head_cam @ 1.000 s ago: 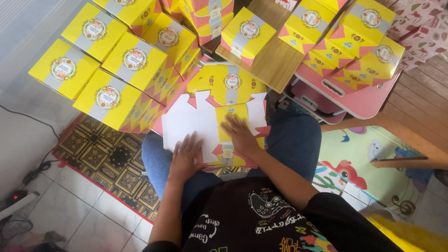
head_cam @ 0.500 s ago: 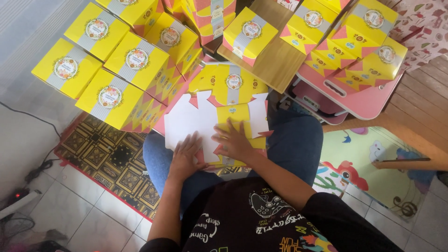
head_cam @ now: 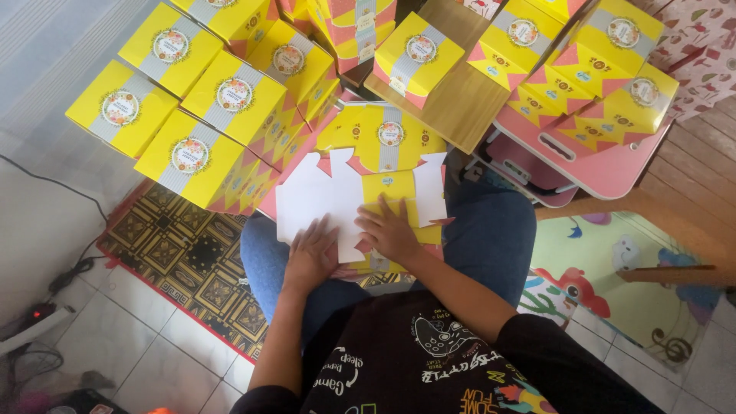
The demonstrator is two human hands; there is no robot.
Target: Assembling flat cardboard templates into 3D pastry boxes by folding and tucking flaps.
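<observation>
A flat, unfolded cardboard box blank (head_cam: 330, 201) lies on my lap, white inside up, with yellow and pink printed flaps. My left hand (head_cam: 310, 257) presses flat on its lower left part, fingers spread. My right hand (head_cam: 389, 230) presses on the yellow panel in the middle, fingers apart. More flat yellow blanks (head_cam: 383, 138) lie underneath, reaching toward the table. Neither hand grips anything; both rest palm down on the card.
Several folded yellow boxes (head_cam: 203, 100) are stacked at the left and top. More boxes (head_cam: 590, 69) sit on a small pink table (head_cam: 613, 165) at the right, beside a wooden board (head_cam: 460, 103). A patterned mat (head_cam: 184, 261) and cables (head_cam: 46, 291) lie on the tiled floor.
My right hand has slid down and left across the blank, closer to my left hand. The left hand has stayed nearly in place.
</observation>
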